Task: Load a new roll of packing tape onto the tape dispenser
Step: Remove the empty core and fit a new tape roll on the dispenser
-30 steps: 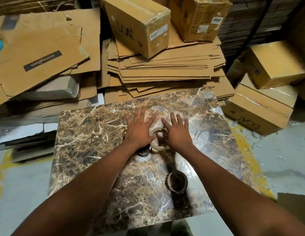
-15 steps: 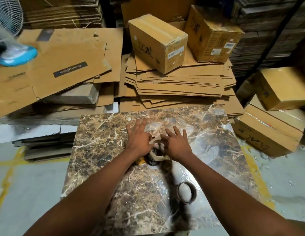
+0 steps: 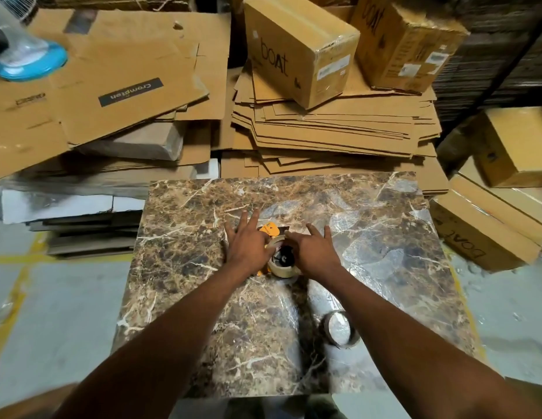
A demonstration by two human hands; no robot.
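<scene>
Head view: left hand [image 3: 247, 249], fingers splayed, pins the orange tape dispenser [image 3: 268, 230] mid-table; right hand [image 3: 313, 252], also spread, presses the tape roll [image 3: 283, 269] onto its hub. Seating looks underway; next, probably threading the tape.

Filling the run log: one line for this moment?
step: seating roll on dispenser | left hand: on dispenser | right hand: on roll | spare core: table

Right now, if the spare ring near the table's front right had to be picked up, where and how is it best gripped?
The spare ring lies flat on the marble table, hole up and clear of both hands. Come from above, with the thumb inside the hole and the fingers outside, pinching its wall.
</scene>
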